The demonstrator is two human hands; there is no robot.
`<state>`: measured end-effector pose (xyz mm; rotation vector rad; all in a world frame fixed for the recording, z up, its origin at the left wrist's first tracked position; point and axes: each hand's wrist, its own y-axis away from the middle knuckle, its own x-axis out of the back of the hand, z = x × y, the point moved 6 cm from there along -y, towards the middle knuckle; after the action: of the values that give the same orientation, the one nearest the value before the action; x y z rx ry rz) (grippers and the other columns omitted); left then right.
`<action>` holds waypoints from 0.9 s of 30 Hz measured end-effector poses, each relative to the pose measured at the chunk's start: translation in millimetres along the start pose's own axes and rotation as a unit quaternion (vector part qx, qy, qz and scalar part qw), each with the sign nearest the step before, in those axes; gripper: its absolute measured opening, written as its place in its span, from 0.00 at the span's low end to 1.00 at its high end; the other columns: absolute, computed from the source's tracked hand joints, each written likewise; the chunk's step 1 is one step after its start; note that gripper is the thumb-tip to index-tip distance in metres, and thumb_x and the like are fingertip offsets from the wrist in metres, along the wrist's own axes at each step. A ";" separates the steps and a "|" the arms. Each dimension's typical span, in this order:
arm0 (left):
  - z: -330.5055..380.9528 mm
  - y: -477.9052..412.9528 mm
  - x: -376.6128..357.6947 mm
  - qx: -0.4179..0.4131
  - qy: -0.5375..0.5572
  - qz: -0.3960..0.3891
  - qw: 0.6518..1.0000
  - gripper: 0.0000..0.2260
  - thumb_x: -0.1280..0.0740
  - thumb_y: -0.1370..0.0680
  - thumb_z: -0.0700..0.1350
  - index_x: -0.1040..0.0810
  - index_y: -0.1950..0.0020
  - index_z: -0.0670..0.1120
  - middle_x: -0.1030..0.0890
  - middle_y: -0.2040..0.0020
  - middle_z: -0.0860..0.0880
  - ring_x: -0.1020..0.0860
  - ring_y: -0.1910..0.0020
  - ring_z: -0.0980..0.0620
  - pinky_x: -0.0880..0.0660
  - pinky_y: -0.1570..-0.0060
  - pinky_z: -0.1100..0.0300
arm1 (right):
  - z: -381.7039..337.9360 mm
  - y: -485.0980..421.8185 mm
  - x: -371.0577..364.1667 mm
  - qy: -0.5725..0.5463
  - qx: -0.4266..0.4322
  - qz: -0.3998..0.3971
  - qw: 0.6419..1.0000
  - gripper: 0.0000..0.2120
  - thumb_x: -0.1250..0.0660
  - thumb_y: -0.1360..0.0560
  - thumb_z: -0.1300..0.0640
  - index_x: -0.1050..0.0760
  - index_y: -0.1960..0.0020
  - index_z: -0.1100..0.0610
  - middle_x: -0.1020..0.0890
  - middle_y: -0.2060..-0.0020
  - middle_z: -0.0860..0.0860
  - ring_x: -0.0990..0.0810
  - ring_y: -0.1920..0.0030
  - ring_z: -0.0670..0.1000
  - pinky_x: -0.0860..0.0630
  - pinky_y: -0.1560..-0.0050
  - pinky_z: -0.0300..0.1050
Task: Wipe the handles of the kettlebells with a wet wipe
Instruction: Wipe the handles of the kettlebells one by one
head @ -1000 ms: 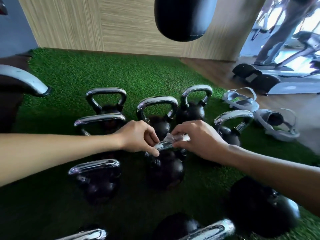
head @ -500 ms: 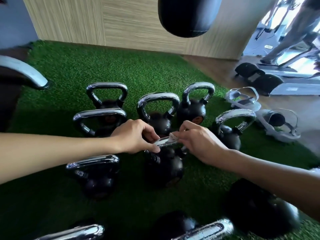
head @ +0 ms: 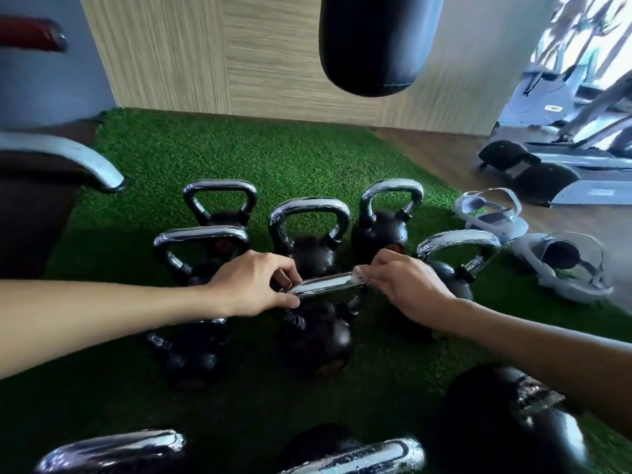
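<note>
Several black kettlebells with chrome handles stand on green turf. The middle kettlebell has its chrome handle between my two hands. My left hand grips the left end of that handle. My right hand pinches a small wet wipe against the handle's right end. Only a scrap of the pale wipe shows past my fingertips. Other kettlebells stand behind and beside it.
A black punching bag hangs above the turf. Grey sandals lie at the right edge. A treadmill stands on the wooden floor far right. A chrome bar juts in at left. More kettlebell handles lie near me.
My right hand has slid the wipe rightward along the handle, baring more chrome between my hands. My left hand keeps its grip on the left end. The view has tilted.
</note>
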<state>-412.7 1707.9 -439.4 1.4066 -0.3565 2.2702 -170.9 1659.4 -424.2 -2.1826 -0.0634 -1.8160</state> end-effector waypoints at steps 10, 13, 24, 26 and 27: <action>6.0 -3.8 2.6 0.024 -0.001 -0.016 1.000 0.15 0.20 0.34 0.62 0.18 0.51 0.62 0.17 0.57 0.66 0.19 0.56 0.63 0.20 0.50 0.53 | 2.7 12.9 -19.2 -0.103 -0.059 0.122 0.985 0.11 0.35 0.19 0.49 0.17 0.41 0.45 0.18 0.49 0.42 0.18 0.56 0.51 0.21 0.59 0.49; 4.6 -5.1 3.2 0.026 0.004 -0.017 1.000 0.15 0.19 0.35 0.61 0.17 0.52 0.62 0.16 0.58 0.67 0.19 0.57 0.63 0.20 0.51 0.54 | 23.2 14.4 -26.6 -0.180 -0.135 0.115 0.968 0.10 0.32 0.20 0.49 0.16 0.41 0.46 0.16 0.49 0.42 0.19 0.51 0.45 0.26 0.55 0.41; 1.5 -3.7 1.8 0.016 0.022 -0.002 1.000 0.13 0.19 0.35 0.60 0.16 0.53 0.62 0.16 0.58 0.66 0.18 0.58 0.63 0.21 0.50 0.54 | 44.6 33.3 -70.8 -0.460 -0.354 0.041 0.813 0.09 0.32 0.19 0.56 0.17 0.43 0.45 0.14 0.54 0.46 0.26 0.76 0.46 0.26 0.69 0.37; 1.4 -3.3 2.3 0.014 0.023 -0.001 1.000 0.14 0.19 0.35 0.60 0.16 0.53 0.62 0.16 0.58 0.66 0.18 0.57 0.63 0.21 0.50 0.54 | 44.5 31.4 -71.7 -0.493 -0.354 0.054 0.793 0.11 0.33 0.19 0.56 0.19 0.40 0.43 0.15 0.51 0.44 0.27 0.76 0.45 0.29 0.72 0.34; 1.2 -2.9 2.3 0.013 0.023 0.001 1.000 0.14 0.19 0.35 0.60 0.16 0.52 0.62 0.16 0.58 0.65 0.19 0.57 0.64 0.21 0.50 0.55 | 44.4 31.8 -73.2 -0.504 -0.356 0.056 0.785 0.12 0.33 0.19 0.56 0.20 0.39 0.43 0.16 0.50 0.44 0.27 0.76 0.45 0.30 0.73 0.33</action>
<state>-411.2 1710.4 -436.9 1.3652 -0.3142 2.3124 -136.0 1651.8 -508.3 -3.3228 0.5985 -0.3872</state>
